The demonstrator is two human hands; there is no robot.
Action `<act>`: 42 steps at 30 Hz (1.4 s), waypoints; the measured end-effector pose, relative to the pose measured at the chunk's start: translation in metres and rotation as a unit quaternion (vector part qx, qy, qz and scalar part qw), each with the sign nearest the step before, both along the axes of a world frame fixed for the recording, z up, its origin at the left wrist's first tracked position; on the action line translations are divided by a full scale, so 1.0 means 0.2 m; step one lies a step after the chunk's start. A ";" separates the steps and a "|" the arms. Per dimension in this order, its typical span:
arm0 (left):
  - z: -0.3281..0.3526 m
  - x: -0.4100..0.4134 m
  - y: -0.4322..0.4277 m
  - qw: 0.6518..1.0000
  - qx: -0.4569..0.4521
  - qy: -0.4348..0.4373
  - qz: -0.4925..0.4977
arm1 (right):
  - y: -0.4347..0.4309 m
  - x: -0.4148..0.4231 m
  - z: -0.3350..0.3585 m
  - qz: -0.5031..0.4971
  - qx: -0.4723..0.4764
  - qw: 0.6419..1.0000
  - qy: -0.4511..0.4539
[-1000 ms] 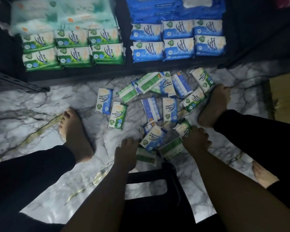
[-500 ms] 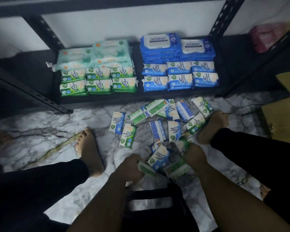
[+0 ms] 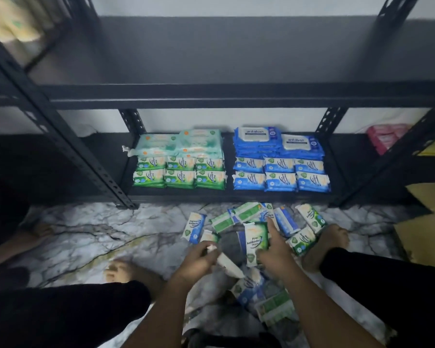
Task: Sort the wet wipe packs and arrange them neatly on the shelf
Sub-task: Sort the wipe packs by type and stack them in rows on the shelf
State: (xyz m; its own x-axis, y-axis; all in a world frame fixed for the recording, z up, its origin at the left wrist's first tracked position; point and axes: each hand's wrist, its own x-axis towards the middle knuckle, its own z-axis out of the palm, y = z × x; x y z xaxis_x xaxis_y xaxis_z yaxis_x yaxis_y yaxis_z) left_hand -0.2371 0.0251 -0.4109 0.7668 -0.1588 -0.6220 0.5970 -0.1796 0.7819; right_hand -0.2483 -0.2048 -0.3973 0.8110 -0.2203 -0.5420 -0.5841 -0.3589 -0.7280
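The person sits low in front of a black shelf (image 3: pixel 236 197), legs spread, bare feet on the marble floor (image 3: pixel 111 227). In the lower middle of the frame both hands are busy. The right hand (image 3: pixel 274 254) grasps a green pack (image 3: pixel 255 241) by its lower right part and holds it upright, label facing up, with one finger stretched up along its right edge. The left hand (image 3: pixel 199 259) has its fingers curled round a pale pack (image 3: pixel 227 266) that sticks out toward the lower right; it is blurred, so I cannot tell its colour.

Just above the hands, loose packs (image 3: pixel 281 219) lie jumbled on the floor, green and blue mixed, some overlapping, reaching the right foot (image 3: pixel 324 244). One blue pack (image 3: pixel 195 228) lies apart at the pile's left. More packs (image 3: pixel 261 297) lie under the right forearm, toward the bottom of the frame.

On the bottom board, centre frame, the sorted ones sit in two blocks well apart. Left are small green packs (image 3: pixel 178 173) in two rows of three, with large pale green packs (image 3: pixel 183 144) behind them. Right are small blue packs (image 3: pixel 281 174) in the same two rows, with large blue packs (image 3: pixel 274 143) behind.

Far right on the board sits something pink (image 3: pixel 384 136), and yellow boxes (image 3: pixel 427 197) stand at the right edge.
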 end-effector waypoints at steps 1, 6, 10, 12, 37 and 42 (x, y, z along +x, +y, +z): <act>0.02 0.01 0.00 0.999 -0.019 0.007 0.036 | 0.03 0.02 0.02 0.007 0.010 1.000 -0.007; 0.04 0.05 0.06 0.986 -0.064 -0.014 0.156 | 0.19 0.08 0.08 0.000 0.039 0.999 -0.004; -0.01 0.08 0.13 0.965 -0.180 0.052 0.186 | 0.27 0.13 0.03 -0.011 0.063 0.998 -0.004; -0.03 0.08 0.17 0.955 -0.215 0.077 0.188 | 0.30 0.14 0.00 -0.003 0.065 0.998 0.010; -0.03 0.13 0.39 0.961 0.113 -0.115 0.225 | 0.48 0.19 -0.01 0.001 0.104 0.994 0.016; -0.07 0.27 0.53 0.967 0.140 -0.104 0.187 | 0.60 0.26 -0.07 0.004 0.107 0.994 0.023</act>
